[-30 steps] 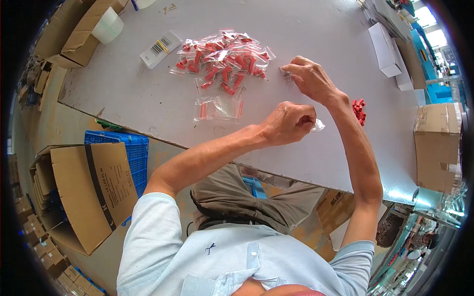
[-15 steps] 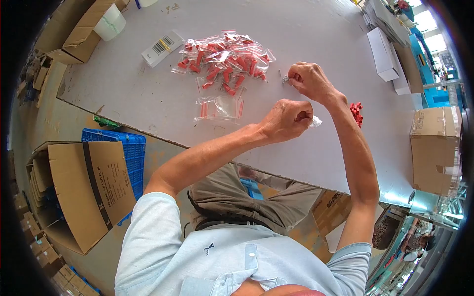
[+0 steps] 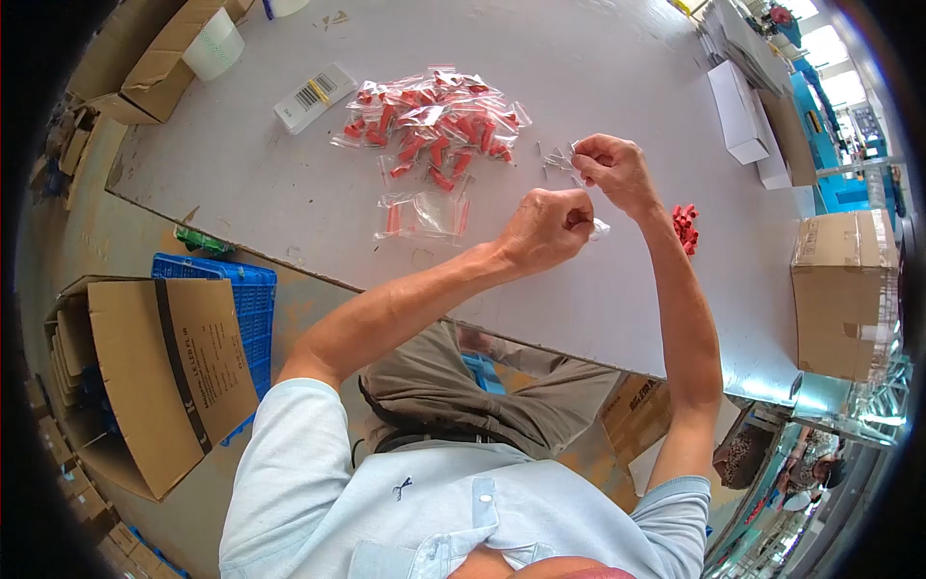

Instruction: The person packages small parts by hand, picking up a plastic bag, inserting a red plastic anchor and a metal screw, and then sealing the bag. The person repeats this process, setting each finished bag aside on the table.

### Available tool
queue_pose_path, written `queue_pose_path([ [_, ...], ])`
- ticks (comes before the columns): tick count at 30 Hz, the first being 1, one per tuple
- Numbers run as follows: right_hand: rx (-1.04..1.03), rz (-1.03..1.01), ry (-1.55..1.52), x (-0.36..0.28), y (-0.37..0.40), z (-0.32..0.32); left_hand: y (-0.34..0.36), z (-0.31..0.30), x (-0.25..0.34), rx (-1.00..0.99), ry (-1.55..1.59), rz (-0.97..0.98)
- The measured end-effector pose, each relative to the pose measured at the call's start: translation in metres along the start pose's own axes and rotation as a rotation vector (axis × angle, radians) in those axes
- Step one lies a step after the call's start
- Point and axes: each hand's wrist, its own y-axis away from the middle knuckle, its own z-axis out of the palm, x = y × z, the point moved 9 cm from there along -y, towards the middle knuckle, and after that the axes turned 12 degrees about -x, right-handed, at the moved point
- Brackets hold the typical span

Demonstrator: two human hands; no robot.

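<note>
My left hand (image 3: 548, 230) is closed, with part of a small clear plastic bag (image 3: 600, 229) sticking out past its fingers. Farther out, my right hand (image 3: 617, 174) pinches at the edge of a few thin silver metal pins (image 3: 557, 162) scattered on the table; a pin seems to be at its fingertips. A heap of clear zip bags with red plastic pieces inside (image 3: 429, 121) lies to the left. Nearer me are flat, clear zip bags (image 3: 424, 214) with red edges. Loose red plastic pieces (image 3: 685, 229) lie right of my right forearm.
A barcoded white packet (image 3: 313, 96) and a white tub (image 3: 214, 46) are on the table's left part. White boxes (image 3: 741, 114) and a taped carton (image 3: 842, 292) line the right. An open carton (image 3: 174, 367) and a blue crate (image 3: 253, 299) stand left, below the table edge.
The metal pins by my right fingertips, bunched together before, now lie spread out on the table. My right hand has lifted slightly off them; my left hand still holds the bag.
</note>
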Motion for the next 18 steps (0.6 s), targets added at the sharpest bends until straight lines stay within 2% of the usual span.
queue_pose_path([
  [2, 0.067, 0.022, -0.367, 0.016, 0.013, -0.008, 0.0, -0.008, -0.004, 0.069, -0.009, -0.037],
  [3, 0.076, 0.028, -0.364, 0.015, 0.021, -0.011, -0.001, -0.008, -0.002, 0.061, -0.004, -0.031],
  [5, 0.123, 0.056, -0.68, 0.022, 0.042, -0.012, 0.0, -0.018, -0.003, 0.152, -0.016, -0.066],
  [6, 0.135, 0.062, -0.678, 0.023, 0.052, -0.012, 0.0, -0.022, 0.0, 0.161, -0.01, -0.075],
  [8, 0.116, 0.039, -0.93, 0.024, 0.071, -0.001, 0.0, -0.026, 0.003, 0.188, -0.022, -0.064],
  [13, 0.063, 0.069, -1.109, 0.029, 0.1, 0.036, 0.003, -0.033, 0.012, 0.285, -0.115, 0.035],
  [15, -0.007, 0.09, -1.156, 0.03, 0.103, 0.053, 0.005, -0.031, 0.018, 0.287, -0.183, 0.095],
  [18, -0.005, 0.108, -1.167, 0.031, 0.105, 0.062, 0.007, -0.024, 0.027, 0.265, -0.303, 0.194],
])
